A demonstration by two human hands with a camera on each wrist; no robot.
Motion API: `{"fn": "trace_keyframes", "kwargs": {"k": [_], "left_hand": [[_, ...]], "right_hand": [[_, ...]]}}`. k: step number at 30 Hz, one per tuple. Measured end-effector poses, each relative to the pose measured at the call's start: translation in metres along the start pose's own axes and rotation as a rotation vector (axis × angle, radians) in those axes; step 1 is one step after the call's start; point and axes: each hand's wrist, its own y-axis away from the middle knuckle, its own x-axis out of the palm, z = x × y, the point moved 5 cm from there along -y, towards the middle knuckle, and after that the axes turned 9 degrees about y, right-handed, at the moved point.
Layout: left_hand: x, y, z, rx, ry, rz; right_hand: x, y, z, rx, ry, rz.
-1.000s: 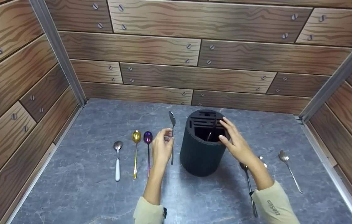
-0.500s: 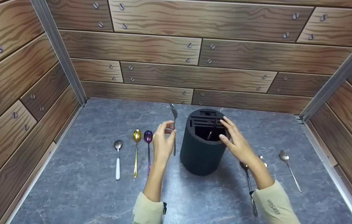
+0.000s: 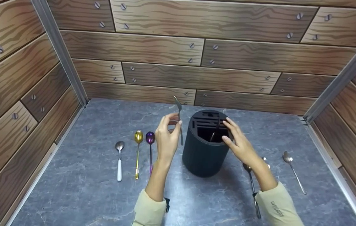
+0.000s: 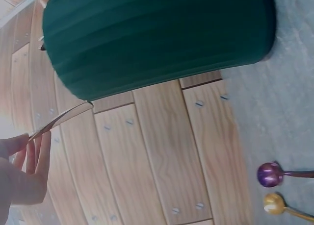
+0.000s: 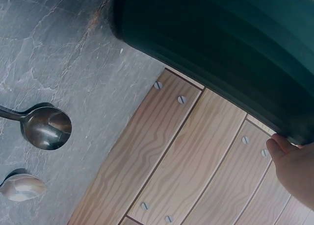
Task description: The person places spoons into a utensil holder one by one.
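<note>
My left hand (image 3: pixel 167 138) pinches a dark metal spoon (image 3: pixel 178 103) between thumb and fingers, bowl end up, just left of a dark green cylindrical utensil holder (image 3: pixel 203 160). In the left wrist view, the spoon's handle (image 4: pixel 64 118) points from the fingertips toward the holder. Slots and one large opening mark the holder's black top. A thin dark utensil (image 3: pixel 217 124) stands in that opening; its kind is unclear. My right hand (image 3: pixel 242 146) rests on the right side of the rim with spread fingers. In the right wrist view, its fingertips touch the holder's top edge.
Left of the holder lie a white-handled spoon (image 3: pixel 119 169), a gold spoon (image 3: pixel 138 137) and a purple spoon (image 3: pixel 150 138). A dark spoon (image 3: pixel 251 180) and a silver spoon (image 3: pixel 287 157) lie to the right. Another silver spoon (image 5: pixel 23 187) is partly behind the right forearm. Wood-patterned walls enclose the table.
My left hand has raised the spoon off the table area and carried it slightly rightward, closer to the holder. My right hand stays on the rim.
</note>
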Motion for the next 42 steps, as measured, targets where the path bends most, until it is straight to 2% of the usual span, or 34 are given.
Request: {"fn": "trace_keyframes", "kwargs": {"k": [7,16,19,23,31,36,39,42], "left_hand": [[0.003,-0.005,-0.017,0.088,0.102,-0.015],[0.014,-0.005,-0.032,0.215,0.235,-0.048],[0.020,-0.003,-0.034,0.231,0.260,-0.040],[0.029,0.000,-0.030,0.221,0.267,-0.024],[0.044,0.009,-0.018,0.201,0.215,0.046],[0.050,0.014,-0.010,0.201,0.093,0.090],[0.053,0.018,-0.003,0.174,0.013,0.132],[0.056,0.021,0.003,0.115,-0.038,0.170]], "right_hand": [[0.000,0.000,0.000,0.006,-0.003,0.002],[0.000,0.001,0.000,0.013,-0.012,0.012],[0.001,0.001,0.000,0.016,-0.020,0.016],[0.000,0.001,0.000,0.013,-0.017,0.009],[0.000,0.001,0.001,0.001,-0.008,-0.006],[-0.001,0.000,0.001,-0.007,-0.006,-0.019],[-0.001,0.000,0.001,-0.007,-0.007,-0.023],[0.000,0.000,0.000,-0.003,-0.008,-0.016]]}}
